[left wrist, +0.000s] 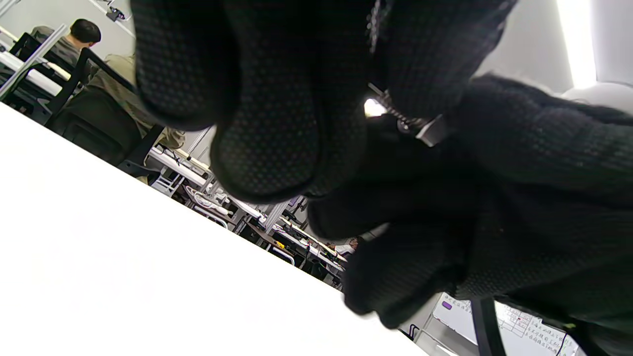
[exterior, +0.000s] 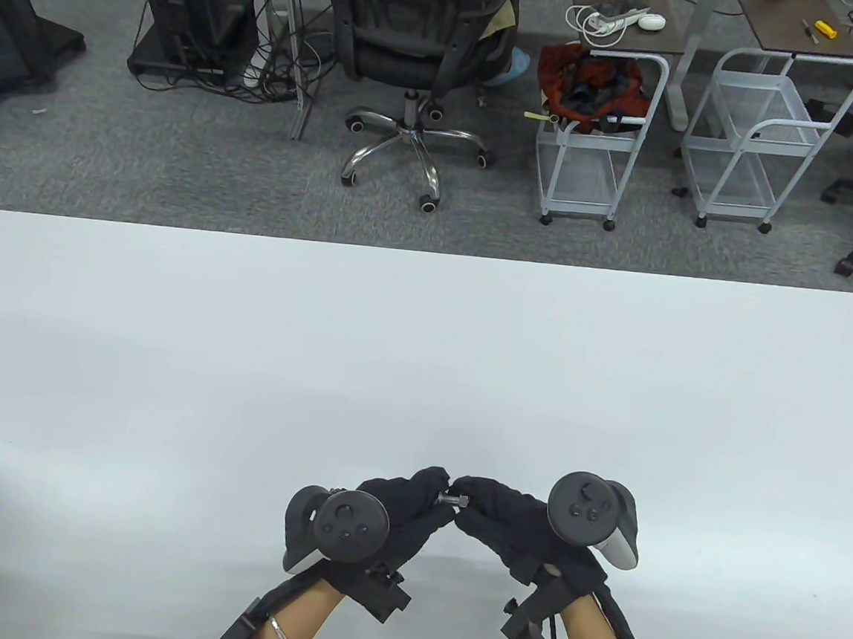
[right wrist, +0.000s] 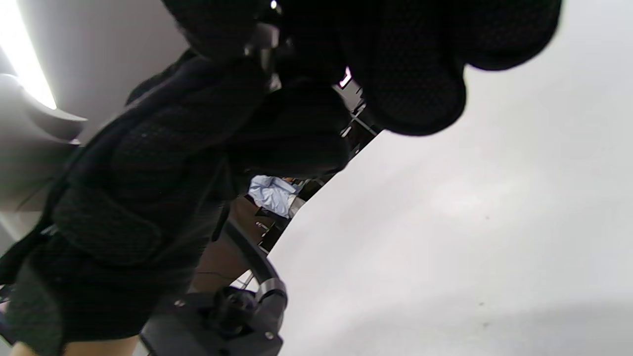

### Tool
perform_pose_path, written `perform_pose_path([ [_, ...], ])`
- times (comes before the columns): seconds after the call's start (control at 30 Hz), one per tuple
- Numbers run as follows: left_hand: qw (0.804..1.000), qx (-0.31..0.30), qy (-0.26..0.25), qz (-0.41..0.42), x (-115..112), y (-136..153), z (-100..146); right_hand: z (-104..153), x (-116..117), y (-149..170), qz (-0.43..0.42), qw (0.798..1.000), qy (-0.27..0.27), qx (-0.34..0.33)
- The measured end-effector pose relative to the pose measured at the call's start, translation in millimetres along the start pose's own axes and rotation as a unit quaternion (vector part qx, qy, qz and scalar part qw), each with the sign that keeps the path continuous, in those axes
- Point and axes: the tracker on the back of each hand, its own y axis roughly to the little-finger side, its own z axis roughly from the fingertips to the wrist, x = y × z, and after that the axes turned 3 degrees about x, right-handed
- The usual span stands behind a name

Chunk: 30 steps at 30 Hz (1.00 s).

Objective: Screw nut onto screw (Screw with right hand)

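Observation:
A small metal screw point(exterior: 447, 498) lies level between my two hands, just above the white table point(exterior: 424, 349) near its front edge. My left hand point(exterior: 437, 492) pinches the screw's left end; that end is hidden in the glove. A hex nut point(exterior: 461, 501) sits on the thread at the right, and my right hand point(exterior: 471, 496) pinches it with its fingertips. The left wrist view shows the bare thread point(left wrist: 395, 112) running into the nut point(left wrist: 431, 130). In the right wrist view only a sliver of metal point(right wrist: 264, 37) shows between dark fingers.
The table's far edge borders grey carpet with an office chair point(exterior: 420, 50) and two white wire carts point(exterior: 599, 133). All of these stand well beyond the hands.

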Motion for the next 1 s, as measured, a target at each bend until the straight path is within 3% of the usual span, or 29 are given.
perform_pose_path([
  [0.2, 1.0, 0.002, -0.004, 0.005, 0.9, 0.4, 0.1, -1.1, 2.1, -1.5, -0.014, 1.0, -0.014, -0.016],
  [0.33, 1.0, 0.002, -0.008, -0.004, 1.9, 1.1, -0.1, 1.1, -1.4, -0.1, 0.016, 1.0, 0.024, -0.004],
  [0.47, 1.0, 0.0, -0.001, 0.001, -0.5, 0.2, -0.4, -1.1, 1.0, -1.9, -0.018, 1.0, -0.007, -0.018],
  [0.6, 1.0, 0.0, -0.003, -0.003, -0.2, 0.2, -0.4, 1.6, -1.7, 0.6, 0.004, 1.0, 0.02, 0.0],
  [0.7, 1.0, 0.002, -0.003, 0.003, 0.1, 0.7, -0.5, -0.4, -0.6, -2.1, -0.021, 1.0, -0.009, -0.018],
  [0.83, 1.0, 0.003, -0.006, 0.004, 0.6, 1.3, -0.8, 1.4, -3.3, 0.8, 0.005, 1.0, 0.028, 0.003],
  [0.93, 1.0, 0.003, -0.004, 0.007, 0.5, 1.0, -1.0, -0.1, -0.6, 0.5, -0.031, 0.999, -0.008, -0.016],
  [1.0, 1.0, 0.002, -0.001, 0.01, 0.2, 0.5, -0.9, -0.4, -0.3, 0.8, -0.024, 1.0, 0.001, -0.009],
])
